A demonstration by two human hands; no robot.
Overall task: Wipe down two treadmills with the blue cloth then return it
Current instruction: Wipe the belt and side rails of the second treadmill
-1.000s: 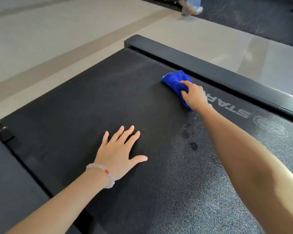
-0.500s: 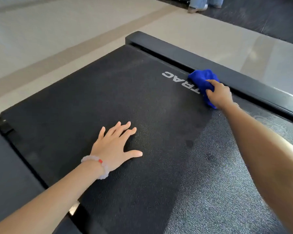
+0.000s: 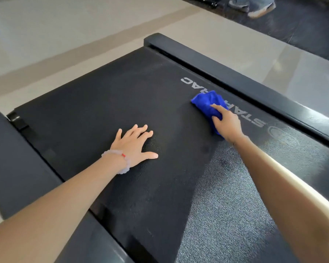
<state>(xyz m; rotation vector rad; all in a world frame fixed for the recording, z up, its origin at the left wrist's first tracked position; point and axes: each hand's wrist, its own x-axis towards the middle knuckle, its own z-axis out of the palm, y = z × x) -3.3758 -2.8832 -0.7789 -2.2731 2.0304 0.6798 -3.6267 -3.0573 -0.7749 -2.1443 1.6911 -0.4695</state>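
A bunched blue cloth (image 3: 207,102) lies on the black treadmill belt (image 3: 106,103), over the middle of the white lettering near the right side rail. My right hand (image 3: 227,123) grips the cloth and presses it onto the belt, index finger stretched across it. My left hand (image 3: 134,144) lies flat on the belt with fingers spread, a pale bead bracelet on its wrist. The near right part of the belt shines in sunlight.
A black side rail (image 3: 235,80) runs along the belt's right edge, and another black rail (image 3: 10,164) borders the left. Beige floor (image 3: 55,35) lies beyond the treadmill's end. A person's shoes (image 3: 258,8) stand on dark matting at the top right.
My right hand has slid the cloth back from the right rail toward the belt's middle, now covering the lettering's centre. The left hand stays planted on the belt.
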